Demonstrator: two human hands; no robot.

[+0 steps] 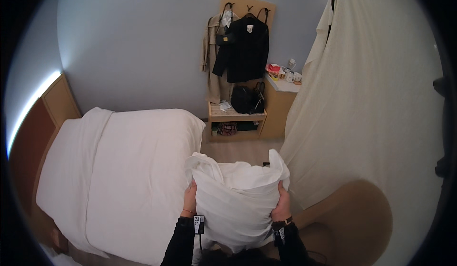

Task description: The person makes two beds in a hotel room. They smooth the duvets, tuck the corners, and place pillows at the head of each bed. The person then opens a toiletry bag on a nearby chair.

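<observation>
A bundle of white cloth, probably a pillow in its case [235, 201], is held up in front of me at the lower middle. My left hand [190, 198] grips its left side near the upper edge, fingers hidden behind the fabric. On the opposite side my right hand [282, 203] holds the cloth, its fingers also largely covered. The upper edge gapes, with loose corners standing up on both sides. Its lower part hangs close to my body. To the left lies a bed with a white duvet [132, 180], smooth and folded back near the headboard [32, 137].
A brown chair [357, 223] stands at the lower right, beside a long pale curtain [350, 123]. Against the far wall are a low bench [235, 135] with a black bag [244, 100], hanging coats [246, 52] and a desk [285, 85] holding small items.
</observation>
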